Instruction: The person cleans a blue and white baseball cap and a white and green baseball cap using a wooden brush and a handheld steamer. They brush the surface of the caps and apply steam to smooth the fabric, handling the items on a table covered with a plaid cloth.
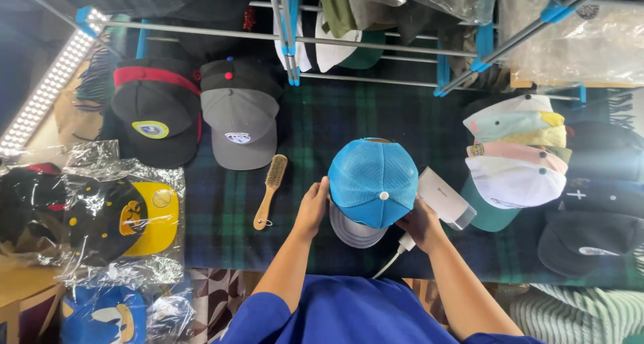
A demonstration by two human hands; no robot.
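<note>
A bright blue mesh cap (373, 181) with a grey brim and a white top button sits on the dark plaid cloth (315, 122) in front of me. My left hand (312, 208) touches the cap's left side. My right hand (421, 224) grips the handle of a white handheld steamer (444, 198), whose head rests against the cap's right side. A white cord (396, 253) runs from the handle down toward me.
A wooden brush (269, 189) lies left of the cap. A grey cap (240, 116) and a black-and-red cap (156, 109) sit further back left. Stacked pastel caps (516, 159) stand right, dark caps (594, 216) beyond. Plastic-wrapped caps (114, 216) lie left; a metal rack (376, 45) crosses above.
</note>
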